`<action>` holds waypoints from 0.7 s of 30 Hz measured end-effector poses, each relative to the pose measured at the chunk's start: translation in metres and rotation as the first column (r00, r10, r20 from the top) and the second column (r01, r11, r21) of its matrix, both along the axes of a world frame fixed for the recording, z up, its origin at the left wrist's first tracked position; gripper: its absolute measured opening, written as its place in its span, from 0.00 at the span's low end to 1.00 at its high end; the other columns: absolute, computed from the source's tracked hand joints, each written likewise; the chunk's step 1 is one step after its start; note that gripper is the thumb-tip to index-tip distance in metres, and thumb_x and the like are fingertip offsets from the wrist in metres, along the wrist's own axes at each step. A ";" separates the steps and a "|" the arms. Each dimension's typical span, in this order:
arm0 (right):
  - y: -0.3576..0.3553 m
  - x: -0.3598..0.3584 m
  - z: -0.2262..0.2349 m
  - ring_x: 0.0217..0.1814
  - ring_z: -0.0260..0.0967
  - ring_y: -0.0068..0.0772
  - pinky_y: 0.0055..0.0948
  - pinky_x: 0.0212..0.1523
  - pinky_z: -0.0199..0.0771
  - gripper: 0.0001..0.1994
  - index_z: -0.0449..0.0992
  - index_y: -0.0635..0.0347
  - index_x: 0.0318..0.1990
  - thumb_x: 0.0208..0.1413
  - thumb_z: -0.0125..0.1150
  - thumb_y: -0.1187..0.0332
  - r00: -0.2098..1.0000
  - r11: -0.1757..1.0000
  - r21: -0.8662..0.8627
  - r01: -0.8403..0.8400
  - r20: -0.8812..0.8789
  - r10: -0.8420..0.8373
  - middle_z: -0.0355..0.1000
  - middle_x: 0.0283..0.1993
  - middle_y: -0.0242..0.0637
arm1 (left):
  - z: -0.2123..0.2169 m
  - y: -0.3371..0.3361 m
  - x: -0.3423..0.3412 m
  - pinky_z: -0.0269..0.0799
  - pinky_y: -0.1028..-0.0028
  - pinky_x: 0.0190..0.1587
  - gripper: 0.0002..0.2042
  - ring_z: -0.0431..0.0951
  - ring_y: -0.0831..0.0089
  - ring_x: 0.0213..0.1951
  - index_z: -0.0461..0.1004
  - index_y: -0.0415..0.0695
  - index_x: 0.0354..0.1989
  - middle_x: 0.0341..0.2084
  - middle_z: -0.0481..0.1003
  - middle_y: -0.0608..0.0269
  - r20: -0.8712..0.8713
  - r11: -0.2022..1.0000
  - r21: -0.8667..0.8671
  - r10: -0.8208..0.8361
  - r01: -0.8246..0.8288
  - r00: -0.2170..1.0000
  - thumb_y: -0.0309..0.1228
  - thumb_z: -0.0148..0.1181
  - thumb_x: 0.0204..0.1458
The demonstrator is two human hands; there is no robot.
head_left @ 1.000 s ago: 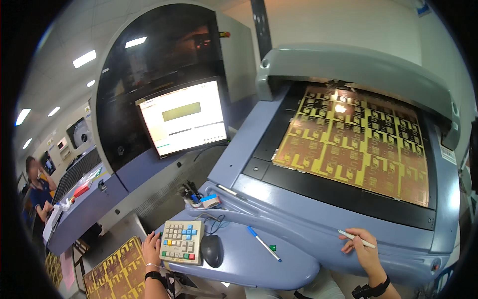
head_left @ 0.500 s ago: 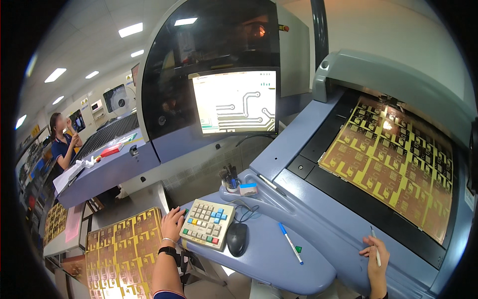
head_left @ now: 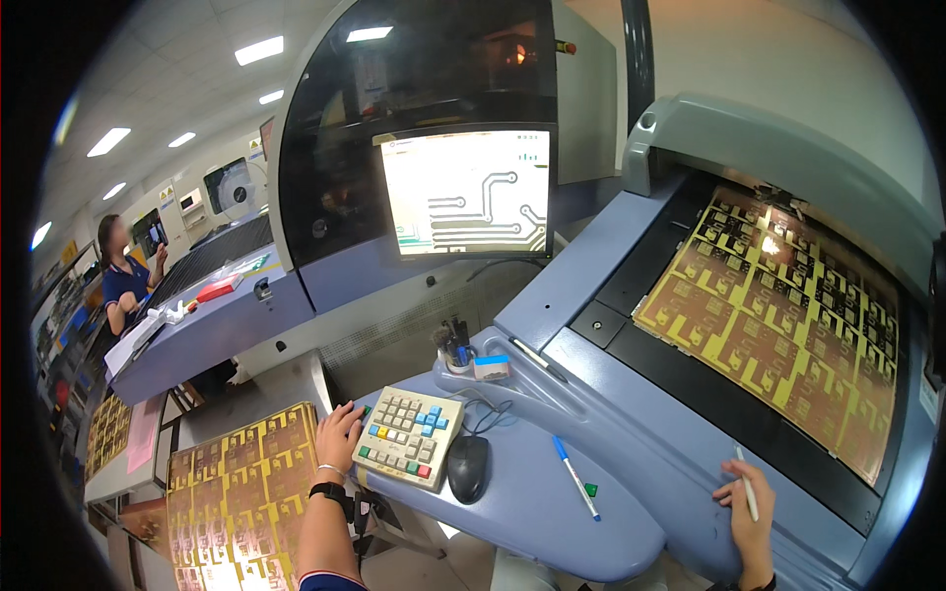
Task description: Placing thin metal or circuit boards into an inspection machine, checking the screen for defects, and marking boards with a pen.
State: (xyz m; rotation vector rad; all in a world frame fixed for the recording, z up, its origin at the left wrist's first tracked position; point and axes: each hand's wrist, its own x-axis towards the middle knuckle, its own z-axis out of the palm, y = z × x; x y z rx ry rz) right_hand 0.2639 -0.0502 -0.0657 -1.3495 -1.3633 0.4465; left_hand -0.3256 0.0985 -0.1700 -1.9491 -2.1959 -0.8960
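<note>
My left hand (head_left: 340, 435) lies with its fingers stretched out against the left edge of a beige keypad (head_left: 409, 433), beside a small green button (head_left: 367, 410). It holds nothing that I can see. At the right, my right hand (head_left: 746, 504) grips a slim white pen (head_left: 747, 483) between thumb and fingers, over the blue-grey machine edge. Beyond it, a large copper-and-yellow circuit panel (head_left: 769, 325) lies flat on the black machine bed. A black mouse (head_left: 468, 469) sits right of the keypad, and a blue-and-white marker (head_left: 576, 478) rests on the console shelf.
A monitor (head_left: 468, 192) shows enlarged circuit traces. Behind the keypad stand a pen cup (head_left: 456, 353) and a small blue-and-white box (head_left: 491, 367). Stacked circuit panels (head_left: 236, 492) lie at lower left. Another person (head_left: 126, 276) stands at far left near a red box (head_left: 219, 288).
The fingers of my right hand have shifted and spread slightly around the pen, which leans a little differently. My left hand stays beside the keypad. The other person has lowered one hand.
</note>
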 end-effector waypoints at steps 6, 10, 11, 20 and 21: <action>0.044 0.034 0.090 0.29 0.71 0.24 0.21 0.29 0.71 0.12 0.74 0.67 0.45 0.60 0.48 0.69 0.977 0.991 0.107 -0.079 0.206 0.056 0.75 0.37 0.40 | 0.004 -0.011 -0.010 0.50 0.57 0.62 0.14 0.63 0.62 0.59 0.75 0.53 0.48 0.54 0.69 0.63 0.054 1.000 -0.001 -0.013 0.013 0.998 0.34 0.50 0.55; 0.100 0.090 0.150 0.24 0.65 0.20 0.18 0.24 0.63 0.11 0.77 0.65 0.39 0.60 0.51 0.67 0.819 0.906 0.421 -0.038 0.533 -0.213 0.71 0.25 0.30 | -0.002 -0.006 -0.013 0.55 0.64 0.60 0.15 0.65 0.61 0.56 0.73 0.48 0.49 0.54 0.69 0.61 -0.015 1.000 0.014 -0.015 0.016 1.000 0.31 0.50 0.54; 0.118 0.109 0.160 0.23 0.63 0.19 0.18 0.23 0.61 0.11 0.77 0.64 0.39 0.60 0.52 0.67 0.805 0.889 0.458 -0.018 0.533 -0.259 0.69 0.23 0.28 | -0.002 -0.004 -0.012 0.55 0.64 0.60 0.15 0.65 0.61 0.56 0.73 0.48 0.49 0.54 0.69 0.61 -0.018 0.999 0.014 -0.032 0.032 0.999 0.31 0.50 0.54; 0.275 0.242 0.173 0.24 0.66 0.15 0.15 0.23 0.66 0.11 0.72 0.63 0.36 0.59 0.54 0.63 0.925 0.874 0.306 0.377 -0.166 -0.341 0.71 0.27 0.30 | -0.002 0.000 -0.006 0.57 0.64 0.59 0.22 0.66 0.57 0.56 0.65 0.45 0.58 0.52 0.69 0.53 0.106 1.000 0.006 -0.010 0.009 0.994 0.25 0.49 0.51; 0.291 0.250 0.169 0.24 0.65 0.15 0.15 0.23 0.66 0.10 0.71 0.62 0.37 0.59 0.53 0.63 0.904 0.874 0.238 0.423 -0.184 -0.387 0.70 0.28 0.30 | -0.004 -0.001 -0.009 0.57 0.65 0.59 0.23 0.67 0.58 0.55 0.65 0.45 0.58 0.52 0.69 0.53 0.157 1.000 0.019 -0.012 0.009 0.987 0.24 0.49 0.51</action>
